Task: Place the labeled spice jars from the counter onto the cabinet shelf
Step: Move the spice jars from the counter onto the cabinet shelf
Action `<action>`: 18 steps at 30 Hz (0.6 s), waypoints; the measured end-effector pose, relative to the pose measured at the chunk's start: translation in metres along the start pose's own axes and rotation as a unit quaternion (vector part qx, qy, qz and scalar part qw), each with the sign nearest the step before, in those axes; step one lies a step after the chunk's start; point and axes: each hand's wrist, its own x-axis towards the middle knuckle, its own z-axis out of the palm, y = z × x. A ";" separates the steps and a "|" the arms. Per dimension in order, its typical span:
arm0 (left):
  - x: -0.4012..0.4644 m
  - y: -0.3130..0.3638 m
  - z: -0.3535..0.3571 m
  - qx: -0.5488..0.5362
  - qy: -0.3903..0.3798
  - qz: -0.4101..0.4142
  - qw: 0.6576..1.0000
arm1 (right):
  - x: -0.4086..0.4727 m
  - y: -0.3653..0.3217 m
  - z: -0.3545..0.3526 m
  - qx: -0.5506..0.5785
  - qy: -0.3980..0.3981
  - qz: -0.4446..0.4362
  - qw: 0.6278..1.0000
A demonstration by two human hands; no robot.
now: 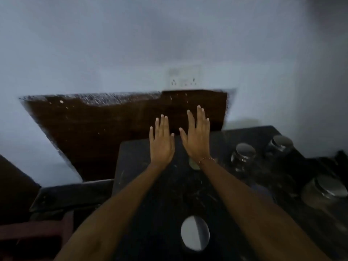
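Observation:
My left hand and my right hand are stretched out side by side over the dark counter, fingers straight, palms down, holding nothing. Three glass spice jars with silver lids stand on the counter to the right: one nearest my right wrist, one farther back, one at the right edge. A round silver lid, probably of another jar, shows between my forearms near the bottom. A small pale object is partly hidden under my right wrist. The view is dim and blurred.
A dark brown wooden panel leans against the pale wall beyond my hands. A wall socket sits above it. A reddish wooden frame lies at the lower left, below the counter edge.

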 end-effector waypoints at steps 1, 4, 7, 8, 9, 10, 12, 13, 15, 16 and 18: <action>-0.019 0.001 0.010 -0.007 -0.032 -0.001 0.999 | -0.021 0.007 0.002 -0.008 -0.021 0.003 1.000; -0.066 0.001 0.033 0.035 -0.118 0.032 0.992 | -0.070 0.018 0.002 -0.032 -0.061 0.019 0.997; -0.096 0.000 0.042 0.069 -0.165 0.048 0.983 | -0.107 0.023 -0.006 -0.056 -0.076 0.045 0.994; -0.104 0.001 0.041 0.075 -0.173 0.052 0.981 | -0.118 0.024 -0.010 -0.055 -0.081 0.049 0.994; -0.113 0.002 0.039 0.076 -0.179 0.057 0.979 | -0.128 0.024 -0.014 -0.051 -0.088 0.052 0.993; -0.122 0.003 0.037 0.073 -0.182 0.060 0.979 | -0.138 0.023 -0.018 -0.046 -0.091 0.058 0.993; -0.142 0.005 0.034 0.051 -0.177 0.052 0.982 | -0.155 0.019 -0.027 -0.036 -0.082 0.078 0.993; -0.150 0.006 0.032 0.035 -0.179 0.043 0.982 | -0.163 0.015 -0.032 -0.026 -0.071 0.087 0.993; -0.166 0.007 0.029 -0.008 -0.211 0.016 0.977 | -0.184 0.011 -0.039 0.000 -0.058 0.090 0.994; -0.173 0.007 0.027 -0.043 -0.238 -0.009 0.970 | -0.197 0.010 -0.042 0.013 -0.060 0.088 0.994; -0.187 0.007 0.020 -0.137 -0.292 -0.099 0.941 | -0.227 0.009 -0.047 0.040 -0.093 0.082 0.991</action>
